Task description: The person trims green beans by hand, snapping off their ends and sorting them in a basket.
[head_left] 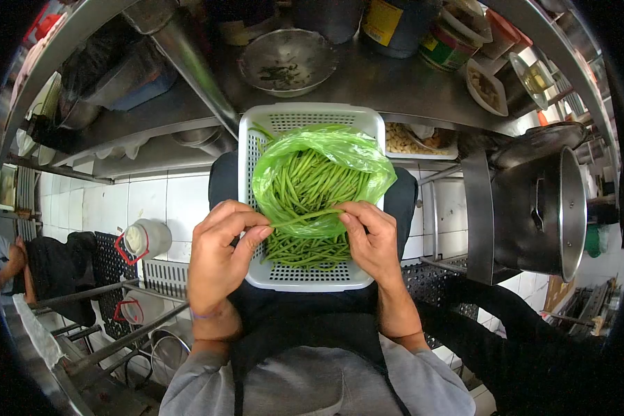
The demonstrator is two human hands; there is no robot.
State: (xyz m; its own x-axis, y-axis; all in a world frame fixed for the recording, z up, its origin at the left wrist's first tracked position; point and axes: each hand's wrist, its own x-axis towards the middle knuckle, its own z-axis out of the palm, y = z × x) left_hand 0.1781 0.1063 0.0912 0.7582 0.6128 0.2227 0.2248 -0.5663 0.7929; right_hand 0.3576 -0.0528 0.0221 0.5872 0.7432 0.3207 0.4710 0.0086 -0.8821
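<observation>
A white perforated basket (pixel 256 119) rests on the lap. Inside it lies an open green plastic bag (pixel 374 166) filled with green beans (pixel 312 180). More loose beans (pixel 305 251) lie in the basket below the bag. Between my two hands a single green bean (pixel 301 219) is held by its ends, just over the bag's near edge. My left hand (pixel 227 243) pinches its left end between thumb and fingertips. At the bean's right end, my right hand (pixel 369 239) is closed in a pinch.
Beyond the basket, a metal bowl (pixel 288 62) stands on a steel shelf (pixel 388 87). A large pot (pixel 541 215) is at the right. White buckets (pixel 149 238) with red handles stand on the floor at the left. Another person's arm (pixel 10 267) shows at far left.
</observation>
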